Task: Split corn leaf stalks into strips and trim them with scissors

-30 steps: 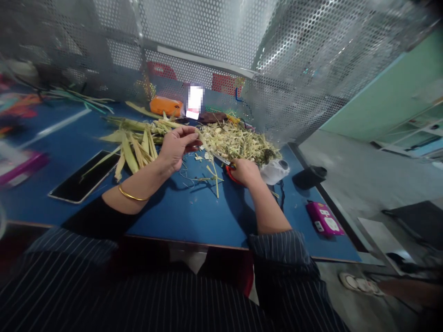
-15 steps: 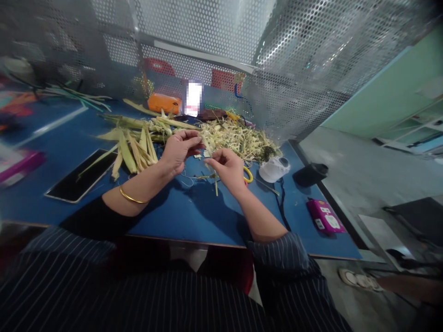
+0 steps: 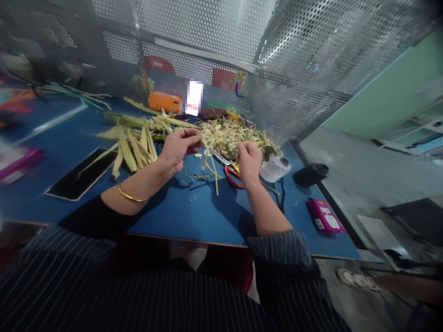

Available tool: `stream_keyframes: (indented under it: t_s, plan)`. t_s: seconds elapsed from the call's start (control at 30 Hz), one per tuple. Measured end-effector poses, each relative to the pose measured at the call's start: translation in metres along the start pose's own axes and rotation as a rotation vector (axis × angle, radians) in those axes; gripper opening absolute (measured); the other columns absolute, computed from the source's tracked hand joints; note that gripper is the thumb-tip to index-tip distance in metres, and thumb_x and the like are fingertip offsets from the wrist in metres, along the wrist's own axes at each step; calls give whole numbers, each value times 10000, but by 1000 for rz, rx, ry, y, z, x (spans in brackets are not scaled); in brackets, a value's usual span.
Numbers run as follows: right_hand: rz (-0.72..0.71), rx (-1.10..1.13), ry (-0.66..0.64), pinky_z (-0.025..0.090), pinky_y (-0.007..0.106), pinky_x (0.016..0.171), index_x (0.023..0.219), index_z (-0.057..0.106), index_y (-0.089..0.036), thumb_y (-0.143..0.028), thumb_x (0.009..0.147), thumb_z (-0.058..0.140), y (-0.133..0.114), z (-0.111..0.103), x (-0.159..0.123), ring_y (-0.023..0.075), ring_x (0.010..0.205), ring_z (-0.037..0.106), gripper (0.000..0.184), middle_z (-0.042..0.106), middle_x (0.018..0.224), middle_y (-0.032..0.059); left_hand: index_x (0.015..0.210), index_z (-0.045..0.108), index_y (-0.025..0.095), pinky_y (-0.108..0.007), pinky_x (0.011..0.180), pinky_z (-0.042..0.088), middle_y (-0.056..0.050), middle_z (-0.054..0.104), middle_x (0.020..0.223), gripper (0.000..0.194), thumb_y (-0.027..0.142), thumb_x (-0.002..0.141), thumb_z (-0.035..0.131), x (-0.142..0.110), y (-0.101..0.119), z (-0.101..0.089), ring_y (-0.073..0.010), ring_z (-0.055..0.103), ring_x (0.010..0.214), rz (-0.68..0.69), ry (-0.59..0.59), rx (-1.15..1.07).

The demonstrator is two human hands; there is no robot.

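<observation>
My left hand (image 3: 177,147) is raised over the blue table, thumb and fingertips pinched on a thin pale husk strip (image 3: 206,146) that hangs toward the tabletop. To its right, my right hand (image 3: 249,160) is closed with fingers curled; whether a fine thread is in it is too small to tell. Scissors (image 3: 221,158) with red and yellow handles lie beside and partly behind that hand. Between the hands, a thin green stalk piece (image 3: 216,184) and loose thread (image 3: 188,177) are on the table. Behind them spreads a heap of shredded husk (image 3: 238,133).
Long dry corn husks (image 3: 128,154) lie at left, partly over a dark flat panel (image 3: 83,177). A white thread cone (image 3: 274,170), black cylinder (image 3: 310,175) and pink packet (image 3: 324,216) are at right. Behind stand a lit phone (image 3: 194,97), orange pouch (image 3: 164,102) and perforated screen (image 3: 207,27).
My right hand has moved right and slightly up, away from the husk strip, uncovering the scissors. My left hand has stayed in nearly the same place, still pinching the strip.
</observation>
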State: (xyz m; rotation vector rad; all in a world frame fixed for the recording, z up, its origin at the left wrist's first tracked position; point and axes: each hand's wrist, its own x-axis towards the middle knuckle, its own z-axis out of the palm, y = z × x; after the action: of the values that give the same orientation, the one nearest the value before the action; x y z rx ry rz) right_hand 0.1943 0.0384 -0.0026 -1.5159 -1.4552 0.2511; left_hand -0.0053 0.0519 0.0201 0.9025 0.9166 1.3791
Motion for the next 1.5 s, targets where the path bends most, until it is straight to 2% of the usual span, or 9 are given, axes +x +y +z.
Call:
stream_keyframes:
  t_s: [0.1,0.17,0.33,0.47,0.7,0.9,1.0,1.37,1.5]
  plan:
    - [-105,-421,128,385,462,1003,1100,635,-128,-195,845,487,3,-10,6,296,1168,542,302,623,1194,170,771,632,169,-198,527,467,15,650,691,135,125,679,721,1,1,0,-104,651,635,-12,-43,-21]
    - [-199,-398,122,324,475,1081,1244,580,-122,-196,854,502,-4,-11,3,306,1321,433,405,513,1381,185,779,632,164,-199,530,470,13,649,698,150,132,668,728,-1,0,1,-108,653,642,-9,-77,-18]
    - [-93,408,-369,498,345,847,856,688,-210,-423,891,540,-30,4,-20,192,884,653,262,713,871,40,798,646,155,-192,500,438,5,640,727,177,162,647,739,-10,-5,5,-111,634,644,102,-184,96]
    - [60,610,-353,486,280,678,771,636,-203,-392,786,683,-35,12,-29,132,657,605,195,660,674,-12,774,654,154,-202,509,441,2,618,700,137,161,656,722,-16,-6,7,-95,571,606,231,-211,194]
    - [-65,441,-340,393,257,509,716,593,-208,-316,808,651,-36,4,-27,102,484,517,154,556,559,-47,749,665,140,-232,534,466,-19,633,692,136,249,693,724,-17,-4,5,-121,584,623,280,-332,358]
    - [-183,118,-264,395,264,590,728,566,-206,-311,865,581,-29,1,-25,122,561,538,173,600,594,-20,684,662,146,-241,550,433,-7,656,636,116,240,686,730,-12,-14,1,-110,561,572,542,-51,638]
    - [-187,20,-237,395,268,611,742,565,-210,-261,858,570,-21,-2,-19,138,593,561,126,613,607,-12,691,654,145,-240,548,435,-7,657,621,96,220,694,714,-8,-15,-2,-112,571,562,545,-20,644]
    - [-302,-29,-396,356,260,604,717,566,-206,-220,838,580,-22,-9,-15,137,594,545,123,604,599,-17,730,749,154,-245,577,414,-27,693,657,213,357,742,686,-6,0,-7,-134,584,615,462,-377,858]
    - [-277,0,-419,348,255,574,737,593,-204,-270,844,600,-23,-10,-16,129,572,534,126,603,593,-19,770,762,178,-247,574,394,-24,698,692,170,292,756,635,-9,-3,-7,-137,575,633,546,-367,1010]
